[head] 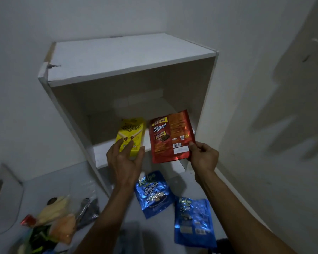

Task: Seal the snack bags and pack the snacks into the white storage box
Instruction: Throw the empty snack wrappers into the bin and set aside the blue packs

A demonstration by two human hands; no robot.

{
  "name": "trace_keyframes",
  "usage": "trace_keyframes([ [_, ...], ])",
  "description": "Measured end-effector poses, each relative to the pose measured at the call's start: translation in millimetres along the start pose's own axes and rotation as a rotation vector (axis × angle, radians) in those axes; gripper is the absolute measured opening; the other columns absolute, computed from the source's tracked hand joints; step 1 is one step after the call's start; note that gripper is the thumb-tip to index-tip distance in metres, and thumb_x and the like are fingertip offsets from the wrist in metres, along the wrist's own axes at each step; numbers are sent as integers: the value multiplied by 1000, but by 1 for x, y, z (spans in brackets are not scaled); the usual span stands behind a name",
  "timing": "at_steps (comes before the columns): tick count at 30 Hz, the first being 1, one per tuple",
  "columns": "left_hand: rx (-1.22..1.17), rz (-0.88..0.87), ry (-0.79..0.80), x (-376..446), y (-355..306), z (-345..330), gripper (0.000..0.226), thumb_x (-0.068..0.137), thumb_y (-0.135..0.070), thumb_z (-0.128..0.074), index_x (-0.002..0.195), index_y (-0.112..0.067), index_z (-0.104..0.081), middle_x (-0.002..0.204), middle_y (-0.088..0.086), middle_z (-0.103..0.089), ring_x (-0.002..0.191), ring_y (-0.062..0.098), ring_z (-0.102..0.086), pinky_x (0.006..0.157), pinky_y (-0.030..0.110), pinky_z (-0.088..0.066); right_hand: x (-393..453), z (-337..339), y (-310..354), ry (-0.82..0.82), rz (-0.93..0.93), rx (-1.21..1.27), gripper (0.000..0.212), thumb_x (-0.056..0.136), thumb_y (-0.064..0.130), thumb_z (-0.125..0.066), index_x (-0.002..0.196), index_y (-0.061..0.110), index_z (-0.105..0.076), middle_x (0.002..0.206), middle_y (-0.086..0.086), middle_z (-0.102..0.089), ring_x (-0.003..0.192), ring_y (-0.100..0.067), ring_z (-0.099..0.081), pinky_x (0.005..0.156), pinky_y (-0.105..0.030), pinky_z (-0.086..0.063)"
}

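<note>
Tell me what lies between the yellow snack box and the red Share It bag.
Nothing: in the head view only a bare strip of the white storage box's shelf separates the yellow snack box from the red bag.

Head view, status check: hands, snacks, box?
Left hand on yellow pack, right hand pinching red bag. Both at white storage box opening. Two blue bags below, unpacked.

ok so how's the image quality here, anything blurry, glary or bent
Head view: dim overall, with a soft dark shadow on the right wall; wide-angle bend makes the white box lean; glare on the red bag in the right hand and on both blue bags; the yellow box at the left hand reads clearly, bottom-left snacks are blurred.
</note>
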State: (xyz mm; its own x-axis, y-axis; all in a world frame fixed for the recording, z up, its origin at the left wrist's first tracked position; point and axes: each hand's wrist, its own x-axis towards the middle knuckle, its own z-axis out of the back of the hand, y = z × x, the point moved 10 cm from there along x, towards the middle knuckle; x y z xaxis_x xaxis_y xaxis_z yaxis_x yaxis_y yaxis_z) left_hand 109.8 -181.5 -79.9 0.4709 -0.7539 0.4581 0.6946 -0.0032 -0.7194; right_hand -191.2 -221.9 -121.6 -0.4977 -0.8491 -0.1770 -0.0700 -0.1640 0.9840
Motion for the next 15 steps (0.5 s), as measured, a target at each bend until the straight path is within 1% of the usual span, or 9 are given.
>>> trace_keyframes([
  [2,-84,-10,-40,-15,-11,12,47,76,-48,-69,109,-15,-74,126,10,-62,118,32,-52,97,45,-45,-8,24,12,7,95,-37,8,87,22,-72,89,15,-74,77,-3,-74,73,-21,-74,73,-46,-62],
  [4,-131,-39,-61,-36,-25,17,45,76,-49,-68,107,-17,-75,124,7,-63,115,28,-55,93,47,-48,-19,56,20,11,182,-81,5,89,25,-70,88,22,-74,78,2,-75,73,-15,-73,74,-43,-62],
  [7,-177,-50,-20,-81,-48,12,44,77,-50,-67,108,-20,-74,125,1,-63,116,23,-56,94,46,-49,-34,119,16,5,242,-114,5,91,28,-68,88,31,-71,81,7,-74,75,-10,-73,74,-38,-62],
  [9,-197,-63,5,-120,-72,2,43,78,-50,-70,108,-20,-74,124,0,-63,115,20,-57,94,38,-48,-41,173,5,-25,252,-125,9,91,29,-68,85,36,-69,83,9,-74,77,-10,-73,74,-35,-61],
  [11,-238,-48,49,-160,-93,-16,38,78,-44,-76,107,-19,-74,122,-3,-64,112,16,-58,94,30,-46,-43,231,-14,-81,232,-158,12,91,29,-68,84,39,-68,84,9,-74,77,-10,-73,75,-35,-61],
  [13,-266,-35,114,-200,-109,-42,33,78,-33,-80,106,-17,-75,120,-5,-63,111,15,-60,95,29,-47,-42,289,-41,-157,178,-202,6,91,30,-68,87,35,-70,84,8,-75,77,-10,-73,76,-40,-61],
  [15,-268,-10,220,-241,-121,-76,32,77,-28,-81,107,-17,-75,119,-5,-64,111,15,-60,95,33,-49,-41,344,-68,-235,118,-230,4,89,31,-69,89,29,-73,83,7,-75,76,-12,-73,77,-44,-61],
])
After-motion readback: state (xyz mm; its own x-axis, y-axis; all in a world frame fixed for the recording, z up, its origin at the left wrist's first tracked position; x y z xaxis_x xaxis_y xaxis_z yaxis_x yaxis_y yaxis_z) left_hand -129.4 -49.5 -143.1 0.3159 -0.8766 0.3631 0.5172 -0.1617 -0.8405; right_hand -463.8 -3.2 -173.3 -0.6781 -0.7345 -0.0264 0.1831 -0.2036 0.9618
